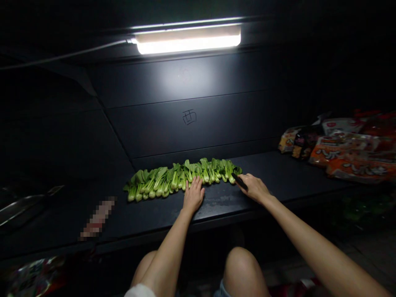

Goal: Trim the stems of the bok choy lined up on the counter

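Note:
A long row of bok choy (162, 181) lies on the dark shelf (222, 202), leaves toward the back wall and pale stems toward me. My left hand (194, 196) rests on the front of the row near its middle, fingers stretched out over the stems. At the right end of the row, my right hand (255, 187) is closed around a narrow black object (239, 182) that looks like a handle. Its far tip reaches the last stems; whether a blade or anything else extends from it I cannot make out.
Bright food packets (352, 152) are piled on the shelf at the right. A lit tube lamp (188, 40) hangs above, its white cable (64, 55) running left. A pixelated item (98, 218) lies left of the greens. My knees (244, 268) are below the front edge.

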A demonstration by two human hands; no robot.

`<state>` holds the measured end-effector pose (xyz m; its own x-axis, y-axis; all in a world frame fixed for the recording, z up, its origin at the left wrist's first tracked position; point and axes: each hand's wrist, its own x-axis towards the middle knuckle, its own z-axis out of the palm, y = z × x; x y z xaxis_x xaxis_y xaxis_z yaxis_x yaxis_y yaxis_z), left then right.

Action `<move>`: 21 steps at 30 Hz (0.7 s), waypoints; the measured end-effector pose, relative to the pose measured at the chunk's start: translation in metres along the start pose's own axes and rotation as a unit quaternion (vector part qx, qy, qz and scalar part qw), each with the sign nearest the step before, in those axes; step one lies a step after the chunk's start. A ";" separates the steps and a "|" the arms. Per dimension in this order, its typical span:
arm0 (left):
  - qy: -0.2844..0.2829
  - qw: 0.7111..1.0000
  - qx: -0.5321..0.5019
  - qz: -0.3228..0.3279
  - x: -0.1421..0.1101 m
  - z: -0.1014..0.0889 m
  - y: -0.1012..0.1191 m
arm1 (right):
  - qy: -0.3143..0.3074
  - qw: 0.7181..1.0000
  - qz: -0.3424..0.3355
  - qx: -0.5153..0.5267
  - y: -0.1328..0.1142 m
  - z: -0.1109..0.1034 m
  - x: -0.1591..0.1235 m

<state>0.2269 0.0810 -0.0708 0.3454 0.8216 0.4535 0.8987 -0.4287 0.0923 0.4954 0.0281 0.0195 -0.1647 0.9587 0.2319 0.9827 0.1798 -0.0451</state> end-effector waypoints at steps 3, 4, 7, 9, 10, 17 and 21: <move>0.001 1.000 -0.002 -0.001 0.000 0.000 0.000 | -0.013 1.000 0.007 -0.002 0.002 0.000 0.001; 0.002 1.000 -0.002 -0.001 0.000 0.000 0.000 | -0.017 1.000 0.006 -0.002 0.002 0.000 0.002; 0.001 1.000 -0.002 -0.003 0.000 0.000 0.000 | -0.023 1.000 0.004 -0.004 0.002 0.001 0.003; 0.001 1.000 -0.002 -0.003 0.000 0.000 0.000 | -0.019 1.000 0.005 -0.005 0.001 0.002 0.004; 0.001 1.000 -0.003 -0.003 0.000 0.000 0.000 | -0.016 1.000 0.008 -0.005 0.001 0.002 0.004; 0.007 1.000 -0.009 -0.001 0.000 0.001 -0.001 | 0.000 0.999 0.036 -0.015 0.006 0.001 0.003; 0.005 1.000 -0.004 -0.004 0.000 0.001 0.000 | -0.004 0.999 0.044 -0.024 0.010 0.000 0.001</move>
<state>0.2268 0.0815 -0.0716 0.3358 0.8211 0.4616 0.8991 -0.4255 0.1028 0.5056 0.0306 0.0191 -0.0785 0.9719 0.2219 0.9962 0.0846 -0.0183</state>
